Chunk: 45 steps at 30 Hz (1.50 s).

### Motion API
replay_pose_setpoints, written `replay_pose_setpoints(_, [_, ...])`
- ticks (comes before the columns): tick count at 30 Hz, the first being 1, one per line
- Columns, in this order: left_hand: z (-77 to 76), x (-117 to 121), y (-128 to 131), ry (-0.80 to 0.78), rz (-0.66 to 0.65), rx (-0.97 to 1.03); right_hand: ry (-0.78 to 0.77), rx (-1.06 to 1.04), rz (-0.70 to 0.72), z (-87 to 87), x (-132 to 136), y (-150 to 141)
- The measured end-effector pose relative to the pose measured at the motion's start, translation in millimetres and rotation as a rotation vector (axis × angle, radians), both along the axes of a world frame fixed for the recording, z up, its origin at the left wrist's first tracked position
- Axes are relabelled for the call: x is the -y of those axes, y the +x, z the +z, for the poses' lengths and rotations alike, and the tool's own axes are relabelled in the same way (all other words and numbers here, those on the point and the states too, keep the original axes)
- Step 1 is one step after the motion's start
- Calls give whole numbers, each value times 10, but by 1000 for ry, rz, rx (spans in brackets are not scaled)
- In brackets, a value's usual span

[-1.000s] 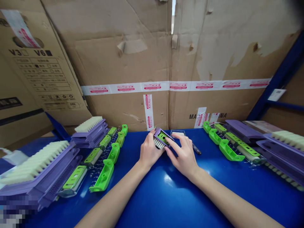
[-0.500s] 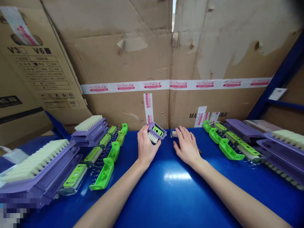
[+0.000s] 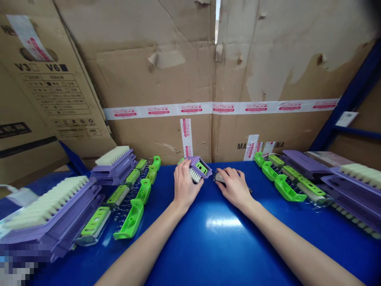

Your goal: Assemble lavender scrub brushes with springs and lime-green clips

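Head view: cardboard [image 3: 163, 79] at twelve o'clock, a blue table [image 3: 226, 254] spreading to six.
Taking the clock from the brush [image 3: 200, 167], purple stacks [image 3: 70, 222] stand at eight to nine and three, with green parts [image 3: 135, 216] in rows inward of both. My left hand [image 3: 185, 183] has thumb and fingers closed round that brush, its bristles to seven. At four o'clock, just apart from it, my right hand [image 3: 234, 186] makes a narrow grip on a clear case [image 3: 219, 177], partly hidden; whether it's lifted, I can't tell.
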State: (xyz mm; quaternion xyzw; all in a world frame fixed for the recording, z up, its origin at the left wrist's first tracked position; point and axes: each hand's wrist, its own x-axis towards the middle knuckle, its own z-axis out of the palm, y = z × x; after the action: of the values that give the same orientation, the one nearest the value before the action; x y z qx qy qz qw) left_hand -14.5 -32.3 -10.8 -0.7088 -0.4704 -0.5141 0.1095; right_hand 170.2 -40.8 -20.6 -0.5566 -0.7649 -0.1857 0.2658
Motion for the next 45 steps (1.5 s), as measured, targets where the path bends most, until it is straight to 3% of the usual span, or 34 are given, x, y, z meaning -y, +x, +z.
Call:
replay_pose_setpoints(3, [4, 1, 1, -1, -1, -3, 37, -74, 58, 46, 41, -21])
replay_pose_setpoints(6, [4, -4, 3, 4, 4, 1, 11, -372, 109, 129, 103, -90])
replay_pose_setpoints(11, [6, -4, -1, 9, 24, 12, -340, -1287, 166, 276, 188, -178])
replay_pose_setpoints(15, [9, 1, -6, 10, 30, 2, -587, -1673, 169, 337, 222, -165])
replay_pose_setpoints(18, [8, -1, -5, 11, 31, 5, -626, -1673, 114, 321, 204, -129])
replay_pose_setpoints(23, [6, -2, -1, 22, 34, -17, -359, -1208, 145, 218, 121, -47])
replay_pose_setpoints(25, [4, -2, -2, 23, 33, -24, -342, -1144, 140, 198, 106, -30])
replay_pose_setpoints(27, [1, -4, -5, 20, 30, -21, -412, -1257, 135, 214, 113, -31])
replay_pose_setpoints(32, [-7, -5, -13, 17, 28, -11, -745, -1878, 228, 357, 166, -48])
replay_pose_setpoints(34, [-6, -3, -12, 17, 25, -16, -785, -1957, 274, 399, 179, -44])
replay_pose_setpoints(38, [-1, 1, -9, 10, 24, -21, -763, -1979, 305, 409, 182, -37])
replay_pose_setpoints(41, [0, 4, -8, 7, 21, -21, -748, -1931, 223, 367, 165, -23])
replay_pose_setpoints(43, [0, 8, -8, 10, 14, -24, -669, -1773, 145, 322, 145, -1])
replay_pose_setpoints(45, [2, 15, -7, 13, 10, -27, -520, -1482, 94, 277, 127, 28])
